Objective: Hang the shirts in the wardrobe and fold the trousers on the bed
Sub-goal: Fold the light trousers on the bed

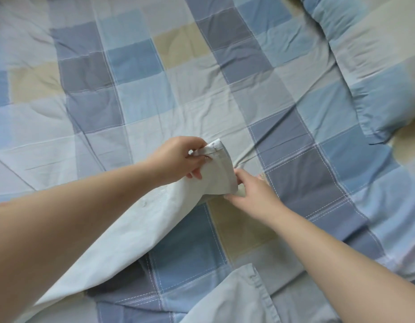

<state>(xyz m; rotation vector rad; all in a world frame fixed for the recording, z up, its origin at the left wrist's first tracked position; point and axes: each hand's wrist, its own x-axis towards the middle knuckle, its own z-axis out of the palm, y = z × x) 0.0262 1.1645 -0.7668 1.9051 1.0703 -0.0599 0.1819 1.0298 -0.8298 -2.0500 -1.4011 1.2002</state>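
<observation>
My left hand (178, 157) holds the hem of one leg of the pale trousers (122, 241); the fingers (199, 159) are curled around the folded end and pinch it, lifted a little above the bed (202, 66). The rest of this leg runs back toward me, lower left, and lies on the checked cover. A second part of the same pale cloth lies at the bottom edge, between my arms.

Just to the right, my right hand (253, 194) touches the lower corner of the same hem. The fingertips seem to nip the edge, but the cloth hides them, so I cannot tell if they really grasp it.

I judge the step is to square up this leg end before folding. To do it well, I think both hands should hold the two corners of the hem, pull it tight and flat, match the seams, and then lay the leg straight on the bed without twisting.

At the far right lies a pillow (376, 66), well apart.
</observation>
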